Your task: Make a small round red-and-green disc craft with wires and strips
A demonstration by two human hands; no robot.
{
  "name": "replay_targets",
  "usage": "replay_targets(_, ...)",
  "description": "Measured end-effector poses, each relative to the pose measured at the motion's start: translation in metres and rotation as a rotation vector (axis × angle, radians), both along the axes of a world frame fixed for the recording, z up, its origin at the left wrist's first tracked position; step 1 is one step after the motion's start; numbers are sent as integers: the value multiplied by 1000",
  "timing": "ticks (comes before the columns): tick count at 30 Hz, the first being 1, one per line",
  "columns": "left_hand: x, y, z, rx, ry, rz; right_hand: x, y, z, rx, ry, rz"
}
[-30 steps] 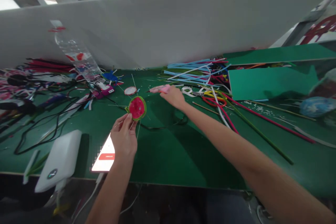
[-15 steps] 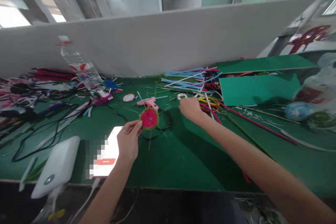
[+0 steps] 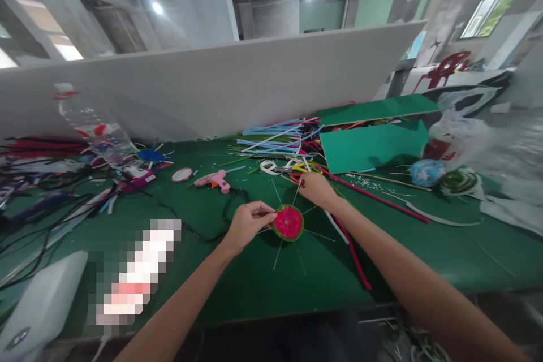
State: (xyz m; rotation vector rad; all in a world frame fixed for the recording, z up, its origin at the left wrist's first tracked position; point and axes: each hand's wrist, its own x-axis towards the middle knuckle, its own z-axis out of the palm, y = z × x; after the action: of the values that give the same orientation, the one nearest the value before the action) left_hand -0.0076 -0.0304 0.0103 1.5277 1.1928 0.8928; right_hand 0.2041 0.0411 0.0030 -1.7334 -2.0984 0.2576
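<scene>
- Here, a dark green worktop (image 3: 263, 288) runs across the view, backed by a long white partition board (image 3: 237, 85). Above it are grey concrete beams, ceiling lamps and a window at the upper right.
- Near the middle of the worktop lies a round red disc with a green rim (image 3: 288, 222), with thin pale sticks spreading from it like spokes.
- The left hand (image 3: 248, 222) pinches the disc's left edge between thumb and fingers.
- The right hand (image 3: 314, 188) sits just beyond the disc, fingers curled at an upper spoke. Whether it grips the spoke cannot be told.
- Behind the hands lie a pink glue gun (image 3: 214, 180) with its black cord (image 3: 226, 206), white-handled scissors (image 3: 271, 167), a heap of blue and white fuzzy stems (image 3: 280, 138) and flat green foam sheets (image 3: 373, 147).
- At the far left a clear plastic bottle (image 3: 97, 130) leans over tangled cables. On the right sits a crumpled clear plastic bag (image 3: 466, 124).
- A long red stem (image 3: 382, 198) runs rightward from behind the right hand.
</scene>
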Motion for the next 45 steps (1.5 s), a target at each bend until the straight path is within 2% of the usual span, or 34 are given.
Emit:
replay_targets(5, 1, 6, -12, -15, -40, 56, 42, 4, 20, -36, 330, 38)
replay_targets(7, -1, 7, -12, 15, -11, 74, 50, -1, 30, -49, 652, 113)
replay_targets(9, -1, 6, -11, 33, 20, 84, 49, -9, 37, -73, 782, 202)
replay_targets(13, 0, 5, -9, 1, 9, 112, 31, -21, 40, -7, 735, 285)
replay_targets(18, -2, 5, -15, 10, 2, 138, 31, -19, 35, 369, 663, 88)
replay_targets(19, -2, 5, -16, 23, 12, 136, 32, -19, 35, 373, 640, 102)
replay_targets(24, -3, 5, -18, 72, 49, 145, 16, -36, 32, 127, 412, 383)
replay_targets(30, 1, 6, -18, 88, 4, 163, -16, -53, 28, 209, 240, 467)
replay_targets(34, 4, 5, -18, 98, -25, 185, -24, -56, 26, 241, 77, 474)
replay_targets(38, 4, 4, -16, 137, 36, 174, -28, -57, 24, 262, -78, 458)
replay_targets(45, 3, 5, -18, 135, 0, 132, -30, -57, 23, 267, -226, 452)
